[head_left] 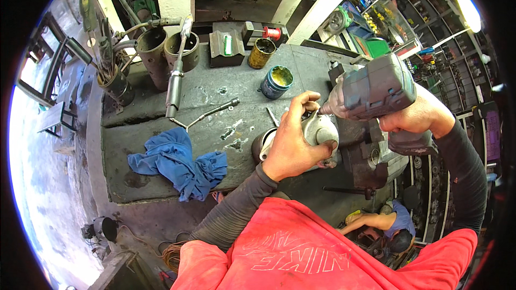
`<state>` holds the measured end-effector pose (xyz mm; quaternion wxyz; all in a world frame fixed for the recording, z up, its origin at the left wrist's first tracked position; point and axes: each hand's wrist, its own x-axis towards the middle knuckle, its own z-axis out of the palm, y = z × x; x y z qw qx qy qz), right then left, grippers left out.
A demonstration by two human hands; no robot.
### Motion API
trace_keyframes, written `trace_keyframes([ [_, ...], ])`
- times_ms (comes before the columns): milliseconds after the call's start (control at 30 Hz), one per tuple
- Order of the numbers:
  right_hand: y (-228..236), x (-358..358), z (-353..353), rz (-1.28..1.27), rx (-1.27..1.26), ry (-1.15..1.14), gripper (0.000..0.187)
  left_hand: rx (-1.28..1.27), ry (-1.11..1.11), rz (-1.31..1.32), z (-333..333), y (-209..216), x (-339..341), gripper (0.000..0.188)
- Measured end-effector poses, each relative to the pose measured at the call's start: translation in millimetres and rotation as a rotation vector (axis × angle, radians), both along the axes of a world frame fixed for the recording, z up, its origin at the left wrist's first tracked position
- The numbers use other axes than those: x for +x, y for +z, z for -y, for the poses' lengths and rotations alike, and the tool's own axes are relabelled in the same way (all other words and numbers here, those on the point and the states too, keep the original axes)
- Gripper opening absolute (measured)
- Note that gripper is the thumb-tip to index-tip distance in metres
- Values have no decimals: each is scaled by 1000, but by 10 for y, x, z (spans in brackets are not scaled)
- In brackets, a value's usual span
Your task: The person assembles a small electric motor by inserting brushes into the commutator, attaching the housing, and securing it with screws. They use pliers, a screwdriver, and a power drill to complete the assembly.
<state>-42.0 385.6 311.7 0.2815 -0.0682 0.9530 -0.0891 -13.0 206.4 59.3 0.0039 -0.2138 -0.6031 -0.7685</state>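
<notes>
A cordless impact driver [373, 90], dark grey and scuffed, is gripped at its handle by my right hand [422, 114]. The driver lies roughly level, and its nose points left at the top of a rounded grey metal housing [321, 129]. My left hand [294, 153] is wrapped round that housing, thumb on the near side and fingers at the far edge by the driver's tip. Whether the tip sits on a fastener is hidden by my fingers. Beside the housing is a vise [371, 164] at the bench's edge.
On the dark metal bench [145, 169] lie a blue cloth [180, 164], a ratchet wrench [212, 113] and a long air tool [174, 88]. Grease tins [277, 81] and metal cylinders [152, 59] stand farther back. Another person [395, 223] crouches at lower right, near parts shelves [457, 70].
</notes>
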Motion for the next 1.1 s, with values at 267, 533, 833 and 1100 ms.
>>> trace_keyframes([
  [267, -35, -1, 33, -53, -51, 14, 44, 60, -13, 6, -29, -18, -8, 98],
  [533, -9, 83, 50, -154, -40, -19, 49, -225, 106, -277, 136, 157, -103, 76],
  [833, 342, 592, -245, -192, -133, 186, 59, -339, -226, -486, 548, 566, 90, 78],
  [1100, 119, 897, -334, -177, -146, 223, 68, -343, -289, -482, 608, 504, 219, 70],
])
